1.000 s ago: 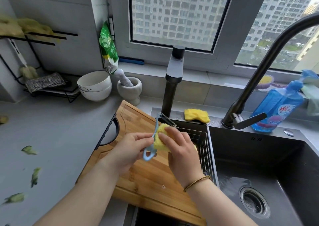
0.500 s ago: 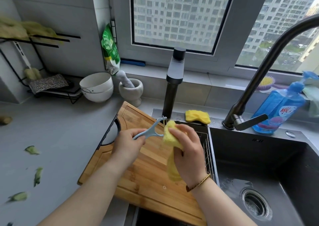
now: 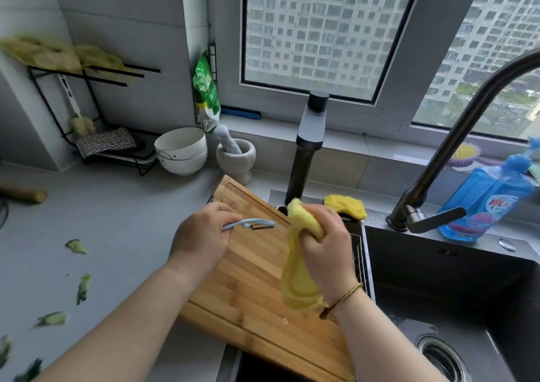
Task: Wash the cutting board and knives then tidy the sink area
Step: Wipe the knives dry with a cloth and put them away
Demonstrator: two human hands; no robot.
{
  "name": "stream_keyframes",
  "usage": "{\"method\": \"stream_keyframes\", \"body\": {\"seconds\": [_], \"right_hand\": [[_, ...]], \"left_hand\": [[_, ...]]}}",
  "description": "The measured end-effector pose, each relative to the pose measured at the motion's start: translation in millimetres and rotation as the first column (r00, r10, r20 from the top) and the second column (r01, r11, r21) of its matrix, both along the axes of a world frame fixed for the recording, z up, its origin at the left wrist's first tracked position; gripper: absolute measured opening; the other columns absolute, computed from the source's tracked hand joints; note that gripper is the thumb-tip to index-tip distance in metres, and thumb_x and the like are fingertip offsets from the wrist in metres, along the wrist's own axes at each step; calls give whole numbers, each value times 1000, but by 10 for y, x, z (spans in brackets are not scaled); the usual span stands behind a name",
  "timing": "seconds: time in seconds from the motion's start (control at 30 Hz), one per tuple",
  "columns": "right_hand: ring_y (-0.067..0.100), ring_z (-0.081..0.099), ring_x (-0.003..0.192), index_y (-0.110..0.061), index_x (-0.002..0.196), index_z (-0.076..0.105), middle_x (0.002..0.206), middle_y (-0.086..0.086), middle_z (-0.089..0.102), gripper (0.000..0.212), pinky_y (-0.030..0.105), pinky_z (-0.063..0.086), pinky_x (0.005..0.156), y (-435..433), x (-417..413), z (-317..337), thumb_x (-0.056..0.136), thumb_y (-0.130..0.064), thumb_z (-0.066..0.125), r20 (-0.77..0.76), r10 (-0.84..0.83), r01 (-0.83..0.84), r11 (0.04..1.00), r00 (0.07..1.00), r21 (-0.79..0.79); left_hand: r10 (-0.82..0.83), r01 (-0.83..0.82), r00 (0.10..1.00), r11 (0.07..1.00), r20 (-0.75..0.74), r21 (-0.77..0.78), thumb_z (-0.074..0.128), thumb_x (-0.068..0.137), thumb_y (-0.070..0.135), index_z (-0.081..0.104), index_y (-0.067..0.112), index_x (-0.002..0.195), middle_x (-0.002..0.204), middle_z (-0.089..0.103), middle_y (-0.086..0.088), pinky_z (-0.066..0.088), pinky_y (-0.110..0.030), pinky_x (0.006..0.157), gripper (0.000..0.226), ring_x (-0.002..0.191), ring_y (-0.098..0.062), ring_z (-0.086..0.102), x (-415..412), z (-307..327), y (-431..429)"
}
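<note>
Here, left hand around blue peeler, right hand around yellow cloth; bottle label illegible.

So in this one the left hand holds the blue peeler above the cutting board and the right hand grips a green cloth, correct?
Not quite. The cloth gripped by the right hand is yellow, not green, as the head view shows. The rest holds: the left hand holds the blue peeler above the cutting board.

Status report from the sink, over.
Left hand grips peeler. Right hand grips yellow cloth, apart from peeler. Both over cutting board. Peel scraps on counter.
</note>
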State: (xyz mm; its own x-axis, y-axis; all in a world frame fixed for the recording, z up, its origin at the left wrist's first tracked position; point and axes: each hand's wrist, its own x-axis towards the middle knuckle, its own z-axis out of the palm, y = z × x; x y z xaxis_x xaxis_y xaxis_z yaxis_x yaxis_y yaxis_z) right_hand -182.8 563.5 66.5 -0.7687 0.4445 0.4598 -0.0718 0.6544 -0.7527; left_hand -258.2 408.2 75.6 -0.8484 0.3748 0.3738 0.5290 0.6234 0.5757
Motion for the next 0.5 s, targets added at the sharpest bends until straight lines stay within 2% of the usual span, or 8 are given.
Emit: {"method": "stream_keyframes", "body": {"seconds": [0.03,0.1,0.2,0.27,0.33,0.4,0.5], "right_hand": [[13,49,97,-5,109,64,103,-1,54,34,12,40,88,9,-2,62,77,7,58,2,9,-9,1000,1000,0],[15,47,103,-8,114,62,112,2,53,37,18,37,90,-33,-38,190,78,1,62,70,85,-94,987,994,131],[16,43,115,-20,122,56,125,-2,50,39,18,31,89,-212,-193,299,83,-22,63,308,152,-266,890,939,371],[15,47,111,-23,116,56,119,-5,55,31,20,33,79,-343,-314,349,86,-32,58,396,113,-294,851,911,434],[17,52,102,-21,105,58,107,-3,60,22,23,33,68,-462,-410,400,87,-34,54,390,94,-271,863,916,427],[21,56,95,-17,98,58,99,0,62,19,26,36,65,-579,-513,404,87,-32,53,365,117,-259,893,924,367],[24,59,87,-13,92,60,91,5,64,19,35,48,74,-732,-694,422,85,-30,58,334,224,-279,952,916,127]], "left_hand": [[1,-1,1000,1000,-27,-3,59,86,5,72,14,103,109,64,-2,35,-20,73,23,97,-24,59,-26,32,-38],[-33,33,996,999,-89,4,66,80,3,75,13,95,99,65,-5,36,-21,69,20,87,-26,61,-51,99,-103],[-142,148,984,988,-104,54,67,69,13,77,12,83,78,63,0,39,-19,59,17,72,-13,58,-48,238,-221],[-120,129,990,982,-72,135,69,67,13,76,10,77,70,62,4,41,-18,59,12,74,-13,56,-44,348,-321],[-67,73,997,978,-39,196,75,69,1,74,10,72,65,62,7,43,-15,58,9,64,-8,57,-66,425,-422],[-37,-6,993,937,116,350,73,71,-2,68,17,68,57,62,14,44,-7,56,20,59,4,58,-138,483,-527],[-172,-137,913,724,369,676,66,77,-4,64,19,76,62,67,11,51,-10,61,23,64,-2,61,-296,571,-609]]}}
